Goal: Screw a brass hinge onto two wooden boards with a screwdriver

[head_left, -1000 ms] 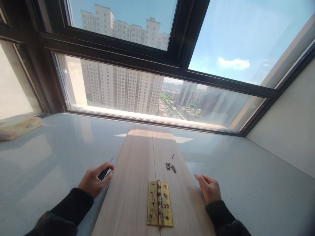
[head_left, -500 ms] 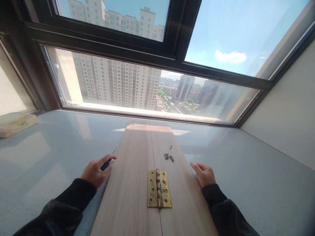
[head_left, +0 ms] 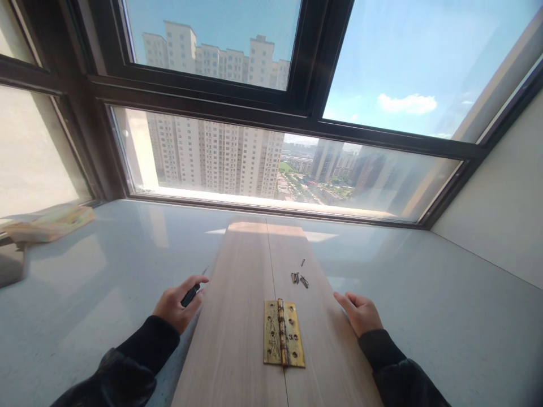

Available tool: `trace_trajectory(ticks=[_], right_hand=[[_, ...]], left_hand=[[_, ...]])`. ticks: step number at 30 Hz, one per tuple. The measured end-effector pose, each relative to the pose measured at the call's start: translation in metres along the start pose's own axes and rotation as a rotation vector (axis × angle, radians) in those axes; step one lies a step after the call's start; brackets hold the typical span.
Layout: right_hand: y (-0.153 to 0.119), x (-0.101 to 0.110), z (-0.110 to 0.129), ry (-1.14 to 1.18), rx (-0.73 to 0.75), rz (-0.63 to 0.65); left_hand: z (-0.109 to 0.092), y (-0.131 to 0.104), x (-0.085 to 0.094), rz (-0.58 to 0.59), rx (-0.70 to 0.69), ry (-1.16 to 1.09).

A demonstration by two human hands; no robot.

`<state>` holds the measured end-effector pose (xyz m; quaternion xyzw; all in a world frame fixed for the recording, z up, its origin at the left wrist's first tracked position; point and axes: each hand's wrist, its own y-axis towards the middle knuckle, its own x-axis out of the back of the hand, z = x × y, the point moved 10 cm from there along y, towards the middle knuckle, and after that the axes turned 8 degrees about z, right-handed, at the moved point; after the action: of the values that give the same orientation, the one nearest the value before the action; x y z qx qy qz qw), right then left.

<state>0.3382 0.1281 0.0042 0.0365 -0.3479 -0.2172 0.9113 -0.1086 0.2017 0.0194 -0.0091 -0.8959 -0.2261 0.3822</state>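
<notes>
My left hand (head_left: 181,303) is closed around a screwdriver (head_left: 190,294) with a black handle, beside the left edge of two pale wooden boards (head_left: 237,339). Its thin shaft points up and away. At the boards' right edge rests my right hand (head_left: 360,312), fingers curled, with nothing visible in it. An open brass hinge (head_left: 284,334) lies flat across the seam between the boards, its knuckle close to the seam. Several small screws (head_left: 300,279) are grouped on the right board beyond the hinge, and a single screw (head_left: 302,263) lies a little farther off.
The boards lie on a pale, glossy sill (head_left: 127,254). Beyond them stands a dark window frame (head_left: 297,121) with tall buildings outside. A blurred packet (head_left: 63,223) sits at the far left, with a grey-brown object (head_left: 11,264) near it. A white wall (head_left: 504,198) rises on the right.
The view has shifted, so everything appears farther right and slightly lower. More of the far left shows, including the grey-brown object. Both hands keep nearly the same places beside the boards.
</notes>
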Motion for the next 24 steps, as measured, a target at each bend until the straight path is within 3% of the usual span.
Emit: trace_trajectory(ticks=[8,15,24], right_hand=[[0.002,-0.007,-0.002,-0.054,-0.007,0.088],[0.0,-0.008,-0.004,-0.077,-0.018,0.057],[-0.004,0.0,-0.003,-0.088,-0.091,0.007]], left_hand=[[-0.001,0.0,-0.014,0.103,0.006,-0.079],[-0.018,-0.004,-0.005,0.107,-0.025,-0.138],[-0.047,-0.012,-0.016,0.154,-0.242,-0.114]])
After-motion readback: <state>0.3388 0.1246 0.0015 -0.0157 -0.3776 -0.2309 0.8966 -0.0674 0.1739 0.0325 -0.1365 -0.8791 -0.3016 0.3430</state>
